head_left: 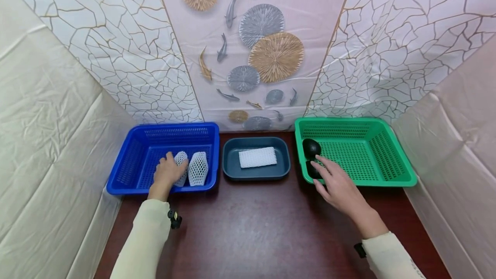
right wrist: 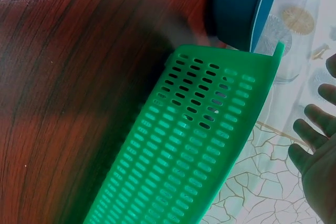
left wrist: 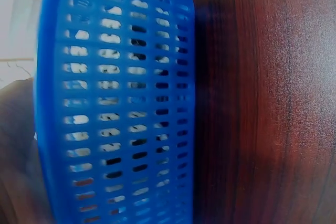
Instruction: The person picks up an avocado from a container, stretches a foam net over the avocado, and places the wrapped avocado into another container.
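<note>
My left hand (head_left: pixel 170 168) reaches into the blue basket (head_left: pixel 128 171) and grips the left of two white foam net sleeves (head_left: pixel 180 157). The second sleeve (head_left: pixel 198 168) stands just right of it. My right hand (head_left: pixel 324 172) hovers over the front left corner of the green basket (head_left: pixel 372 152), fingers straight and holding nothing. Its fingertips are beside the nearer of two dark avocados (head_left: pixel 312 171); the other avocado (head_left: pixel 311 147) lies just behind. The right wrist view shows spread fingers (right wrist: pixel 315 124) above the green basket wall (right wrist: pixel 199 150). The blue basket wall (left wrist: pixel 121 103) fills the left wrist view.
A dark tray (head_left: pixel 232 171) sits between the baskets with a flat white foam net (head_left: pixel 257 157) in it. All three stand on a dark wooden table (head_left: pixel 263 227). Draped sheets close in the left, right and back sides.
</note>
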`<state>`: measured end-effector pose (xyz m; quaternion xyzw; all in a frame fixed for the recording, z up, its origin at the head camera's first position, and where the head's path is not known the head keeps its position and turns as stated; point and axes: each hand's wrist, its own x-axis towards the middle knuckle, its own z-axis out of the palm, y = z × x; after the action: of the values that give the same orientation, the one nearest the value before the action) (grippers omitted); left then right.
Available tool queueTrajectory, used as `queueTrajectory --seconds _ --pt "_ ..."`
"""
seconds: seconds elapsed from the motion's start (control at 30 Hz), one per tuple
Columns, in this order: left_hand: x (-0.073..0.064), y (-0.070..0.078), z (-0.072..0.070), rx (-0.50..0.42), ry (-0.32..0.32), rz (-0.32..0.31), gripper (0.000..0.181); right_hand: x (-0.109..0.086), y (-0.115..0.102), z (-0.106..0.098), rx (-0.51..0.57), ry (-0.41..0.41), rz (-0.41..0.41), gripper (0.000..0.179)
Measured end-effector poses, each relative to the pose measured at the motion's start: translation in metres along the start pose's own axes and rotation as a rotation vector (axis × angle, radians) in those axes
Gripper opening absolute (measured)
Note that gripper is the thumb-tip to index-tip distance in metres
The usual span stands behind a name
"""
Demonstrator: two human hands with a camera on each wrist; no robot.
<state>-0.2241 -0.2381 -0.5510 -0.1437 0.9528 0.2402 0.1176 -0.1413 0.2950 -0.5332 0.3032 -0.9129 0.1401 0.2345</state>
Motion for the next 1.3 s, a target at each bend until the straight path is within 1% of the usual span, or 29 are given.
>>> queueTrajectory --seconds 0.07,0.23,0.33,0.43,0.5,0.63,0.77,0.9,1.07,1.17,1.3 --pt "-0.004 0.004 0.0 0.008 0.056 0.05 0.09 0.0 0.0 0.0 -0.004 -0.001 0.004 0.05" --pt "-0.014 0.017 0.0 0.037 0.17 0.168 0.086 0.0 -0.002 0.001 -0.031 -0.012 0.006 0.066" --pt "-0.021 0.026 0.002 0.051 0.23 0.238 0.082 0.0 -0.002 0.001 -0.04 -0.026 0.007 0.066" --pt "-0.03 0.034 0.004 0.068 0.302 0.335 0.078 0.0 -0.003 0.0 -0.048 -0.051 0.016 0.06" --pt "-0.036 0.04 0.005 0.081 0.354 0.414 0.075 0.0 -0.003 0.0 -0.053 -0.071 0.022 0.059" --pt "-0.05 0.054 0.009 0.106 0.439 0.572 0.07 0.001 -0.001 -0.001 -0.056 -0.107 0.033 0.067" --pt "-0.063 0.067 0.015 0.158 0.492 0.674 0.065 0.003 0.003 0.0 -0.052 -0.121 0.04 0.073" --pt "-0.073 0.079 0.025 0.225 0.503 0.762 0.063 0.005 0.009 0.0 -0.041 -0.123 0.052 0.073" --pt "-0.082 0.091 0.04 0.294 0.467 0.883 0.061 0.008 0.015 0.0 -0.037 -0.132 0.062 0.073" --pt "-0.085 0.098 0.049 0.351 0.449 0.928 0.061 0.01 0.019 0.0 -0.045 -0.136 0.069 0.073" --pt "-0.088 0.106 0.062 0.4 0.417 0.967 0.06 0.015 0.024 -0.002 -0.05 -0.168 0.099 0.073"
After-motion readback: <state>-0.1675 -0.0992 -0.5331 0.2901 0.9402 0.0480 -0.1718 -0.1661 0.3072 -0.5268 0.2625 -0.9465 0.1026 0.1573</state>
